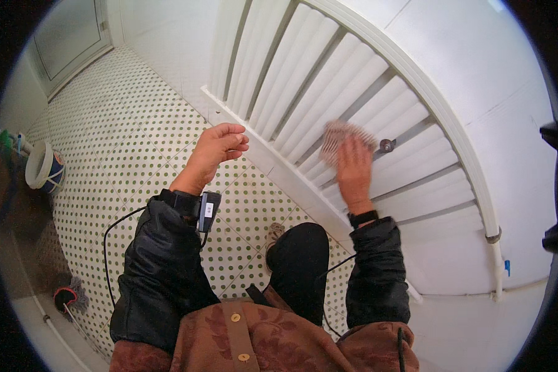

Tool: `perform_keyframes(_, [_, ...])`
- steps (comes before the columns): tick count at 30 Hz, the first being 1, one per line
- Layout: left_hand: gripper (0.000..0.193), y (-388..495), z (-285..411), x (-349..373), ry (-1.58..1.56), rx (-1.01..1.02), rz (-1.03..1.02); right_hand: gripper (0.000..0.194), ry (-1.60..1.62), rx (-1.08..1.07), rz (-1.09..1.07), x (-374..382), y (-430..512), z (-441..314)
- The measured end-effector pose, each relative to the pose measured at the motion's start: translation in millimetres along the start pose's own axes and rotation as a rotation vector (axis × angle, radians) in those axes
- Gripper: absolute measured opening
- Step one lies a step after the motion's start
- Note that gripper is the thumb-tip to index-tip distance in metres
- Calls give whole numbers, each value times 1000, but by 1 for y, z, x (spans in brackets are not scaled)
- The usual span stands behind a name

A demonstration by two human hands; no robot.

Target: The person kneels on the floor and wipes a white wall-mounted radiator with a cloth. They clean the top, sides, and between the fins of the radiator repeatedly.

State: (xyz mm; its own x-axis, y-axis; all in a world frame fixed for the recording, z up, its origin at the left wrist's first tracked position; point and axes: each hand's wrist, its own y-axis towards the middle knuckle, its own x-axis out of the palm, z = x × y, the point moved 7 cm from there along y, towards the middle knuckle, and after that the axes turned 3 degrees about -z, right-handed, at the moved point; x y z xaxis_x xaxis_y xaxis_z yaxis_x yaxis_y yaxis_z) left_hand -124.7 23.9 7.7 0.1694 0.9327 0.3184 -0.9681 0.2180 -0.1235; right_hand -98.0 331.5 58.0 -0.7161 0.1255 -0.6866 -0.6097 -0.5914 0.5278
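Observation:
A brownish striped cloth lies against the ribbed front of a white wall radiator. Over it, slightly blurred, my right hand presses it to the ribs with the fingers extended. Just right of the cloth, a small dark round fitting sits in a gap between the ribs. My left hand hangs in the air left of the radiator's lower edge, above the dotted floor. It holds nothing, and its fingers are loosely curled with some space between them.
A white pipe with a blue valve handle runs down at right. On the green-dotted tile floor stand a bucket and a grey mop head at left. A cable loops from my left wrist device. A door is at upper left.

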Motion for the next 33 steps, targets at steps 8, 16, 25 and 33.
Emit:
perform_keyframes(8, [31,0,2,-4,26,26,34,34,-381,194,260,-83,61,56])
perform_keyframes(16, [31,4,0,-6,29,11,12,40,-129,143,-71,24,-40,-15])
perform_keyframes(25, [31,0,-3,-6,53,3,-6,38,261,-78,-328,144,-151,-83])
perform_keyframes(33, [31,-1,0,-2,73,10,4,35,1228,897,-714,113,-153,-12])
